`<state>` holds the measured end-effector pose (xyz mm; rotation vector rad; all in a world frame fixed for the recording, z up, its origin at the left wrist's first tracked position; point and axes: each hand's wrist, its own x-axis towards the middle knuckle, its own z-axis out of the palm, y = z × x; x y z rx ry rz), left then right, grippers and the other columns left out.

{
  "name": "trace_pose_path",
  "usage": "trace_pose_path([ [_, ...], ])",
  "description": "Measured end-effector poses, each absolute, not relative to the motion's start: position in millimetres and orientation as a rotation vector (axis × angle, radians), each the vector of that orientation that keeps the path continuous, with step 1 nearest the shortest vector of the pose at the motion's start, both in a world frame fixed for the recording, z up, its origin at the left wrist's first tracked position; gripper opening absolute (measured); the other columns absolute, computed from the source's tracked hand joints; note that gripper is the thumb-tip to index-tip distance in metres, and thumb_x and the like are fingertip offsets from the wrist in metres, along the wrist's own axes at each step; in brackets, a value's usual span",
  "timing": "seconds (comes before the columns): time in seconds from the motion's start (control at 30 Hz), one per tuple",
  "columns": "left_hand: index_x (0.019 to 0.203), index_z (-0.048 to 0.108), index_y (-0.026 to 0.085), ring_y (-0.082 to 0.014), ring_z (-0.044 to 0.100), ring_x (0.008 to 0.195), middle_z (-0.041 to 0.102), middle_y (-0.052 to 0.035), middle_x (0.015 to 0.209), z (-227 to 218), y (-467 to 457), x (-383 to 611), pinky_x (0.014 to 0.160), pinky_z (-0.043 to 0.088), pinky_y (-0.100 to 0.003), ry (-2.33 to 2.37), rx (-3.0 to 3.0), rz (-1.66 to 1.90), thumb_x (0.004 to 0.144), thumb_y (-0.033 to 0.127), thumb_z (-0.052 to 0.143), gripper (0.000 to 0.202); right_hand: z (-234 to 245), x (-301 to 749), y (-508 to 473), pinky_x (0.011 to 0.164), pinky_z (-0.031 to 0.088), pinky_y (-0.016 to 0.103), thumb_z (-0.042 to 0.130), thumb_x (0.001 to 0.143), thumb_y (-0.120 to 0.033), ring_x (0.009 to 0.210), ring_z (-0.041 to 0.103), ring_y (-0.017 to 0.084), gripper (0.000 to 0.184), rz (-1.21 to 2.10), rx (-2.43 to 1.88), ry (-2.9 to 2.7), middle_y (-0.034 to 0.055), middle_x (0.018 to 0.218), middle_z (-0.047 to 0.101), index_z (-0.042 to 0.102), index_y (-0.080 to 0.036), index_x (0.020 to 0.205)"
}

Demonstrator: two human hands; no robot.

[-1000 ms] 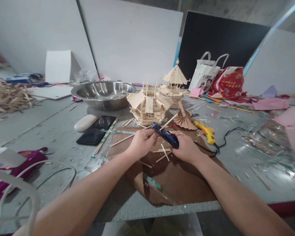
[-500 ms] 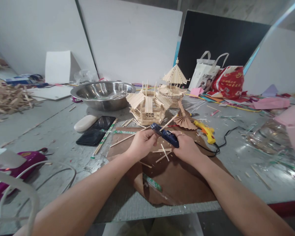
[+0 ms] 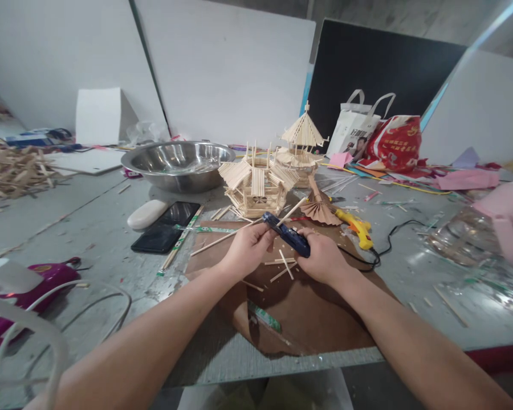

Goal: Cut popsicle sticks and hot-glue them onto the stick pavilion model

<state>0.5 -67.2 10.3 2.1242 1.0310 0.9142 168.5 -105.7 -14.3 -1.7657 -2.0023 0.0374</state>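
My right hand (image 3: 322, 254) is wrapped round a dark blue hand tool (image 3: 294, 239) whose kind I cannot make out. The tool's far end reaches my left hand (image 3: 250, 247), whose fingers are pinched together beside it. A thin wooden stick (image 3: 294, 209) slants up and right from the tool, close to my left fingertips. Another long stick (image 3: 216, 240) runs from behind my left hand down to the left. Under both hands lies brown paper (image 3: 320, 319), with several short cut sticks (image 3: 287, 265) on it. Just beyond stands a stick-built pavilion (image 3: 259, 182).
A second stick pavilion (image 3: 304, 134) stands behind. A steel basin (image 3: 177, 176), a dark phone (image 3: 165, 230) and a white oval case (image 3: 146, 214) are on the left. To the right are a yellow glue gun (image 3: 355, 223) with a cord, a folded paper fan (image 3: 320, 210) and bags.
Almost nothing differs. My hands, the tool and the sticks keep their places, and the whole view has shifted very slightly.
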Motion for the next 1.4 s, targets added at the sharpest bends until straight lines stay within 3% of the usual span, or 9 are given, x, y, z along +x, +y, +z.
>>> trace_pose_path([
  [0.27,0.085,0.052,0.017,-0.0109,0.047,0.058,0.054,0.0005,0.064,2.2,-70.0,3.6,0.053,0.033,-0.021,1.176,2.169,0.983,0.08,0.036,0.038,0.024,-8.2,169.8,-108.2,0.064,0.041,0.03,0.048,0.065,-0.025,0.073,0.06,0.023,0.026,0.031,-1.84,-1.954,0.0082,0.077,0.064,0.053,-0.017,0.089],
  [0.53,0.066,0.053,0.015,-0.0077,0.035,0.05,0.043,0.0034,0.052,5.6,-69.4,5.7,0.047,0.027,-0.019,1.236,2.259,0.966,0.08,0.035,0.037,0.028,-11.2,171.1,-105.0,0.066,0.041,0.03,0.049,0.064,-0.024,0.074,0.059,0.022,0.028,0.084,-1.788,-1.931,0.0078,0.08,0.064,0.054,-0.016,0.09],
  [0.83,0.066,0.053,0.014,-0.0068,0.033,0.051,0.035,0.0045,0.051,11.4,-63.1,1.1,0.047,0.027,-0.017,1.04,2.285,0.909,0.079,0.032,0.037,0.028,-13.9,177.7,-100.6,0.078,0.041,0.032,0.047,0.062,-0.016,0.088,0.055,0.021,0.044,0.182,-1.572,-1.954,0.0103,0.098,0.059,0.047,-0.014,0.106],
  [1.23,0.072,0.055,0.015,-0.008,0.043,0.053,0.05,-0.0003,0.058,4.0,-55.8,-9.9,0.052,0.033,-0.018,0.873,2.567,1.023,0.082,0.03,0.035,0.027,-11.0,175.3,-105.5,0.08,0.039,0.033,0.048,0.06,-0.013,0.094,0.05,0.021,0.051,0.293,-1.484,-2.088,0.008,0.104,0.054,0.042,-0.019,0.11],
  [1.4,0.07,0.055,0.015,-0.0081,0.042,0.052,0.047,0.0002,0.056,3.7,-55.4,-10.3,0.05,0.031,-0.019,0.846,2.572,1.053,0.081,0.03,0.036,0.026,-8.6,175.8,-105.0,0.08,0.039,0.034,0.047,0.06,-0.013,0.093,0.05,0.021,0.051,0.326,-1.436,-2.117,0.0083,0.103,0.053,0.041,-0.018,0.111],
])
